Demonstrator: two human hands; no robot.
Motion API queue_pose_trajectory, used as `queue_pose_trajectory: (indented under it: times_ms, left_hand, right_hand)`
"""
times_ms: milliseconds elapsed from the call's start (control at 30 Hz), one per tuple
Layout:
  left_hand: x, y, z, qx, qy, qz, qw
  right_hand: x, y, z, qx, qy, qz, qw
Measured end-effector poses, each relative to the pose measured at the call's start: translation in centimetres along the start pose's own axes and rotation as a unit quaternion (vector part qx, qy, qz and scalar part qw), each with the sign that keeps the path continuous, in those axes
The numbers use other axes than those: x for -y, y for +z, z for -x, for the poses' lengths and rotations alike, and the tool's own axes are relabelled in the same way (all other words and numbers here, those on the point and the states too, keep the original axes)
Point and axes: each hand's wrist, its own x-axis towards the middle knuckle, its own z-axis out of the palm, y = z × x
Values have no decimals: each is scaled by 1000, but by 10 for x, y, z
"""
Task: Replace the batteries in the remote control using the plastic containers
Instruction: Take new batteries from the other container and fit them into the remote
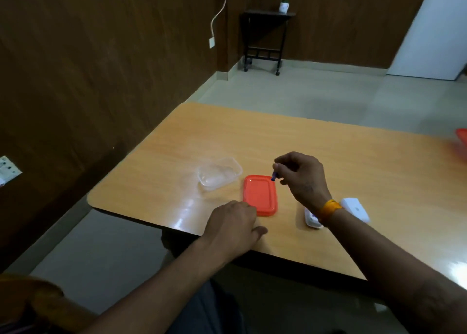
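My right hand pinches a small blue battery just above the far right corner of an orange lid lying flat on the table. A clear plastic container stands open to the left of the lid. My left hand rests on the table near the lid's front left corner, fingers loosely bent, holding nothing. Behind my right wrist lie the white remote control, partly hidden, and a white cover piece.
The wooden table has its front edge close to my body and a rounded left corner. Another orange object shows at the right frame edge. A small black wheeled stand is against the far wall.
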Motion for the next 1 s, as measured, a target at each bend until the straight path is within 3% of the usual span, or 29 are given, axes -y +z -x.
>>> queue_pose_trajectory:
  times_ms: [133,267,400,767,867,1000]
  left_hand:
    - [-45,6,-22,-7,31,79,996]
    - [-80,21,-43,-9,48,138,989]
    - [-92,45,-63,-33,52,193,979]
    - [-85,77,-79,-106,80,259,957]
    - [-83,78,-81,-98,93,271,953]
    - [-81,78,-83,-88,84,259,958]
  right_hand:
    - [-25,-44,29,-79,45,15,996]
    - [-50,-80,53,-109,69,32,991]
    - [-60,-94,65,-100,79,54,990]
    - [-72,-75,73,-1,-52,250,967]
    - [-72,-74,73,16,-13,249,968]
    - [-69,-73,66,20,115,134,984]
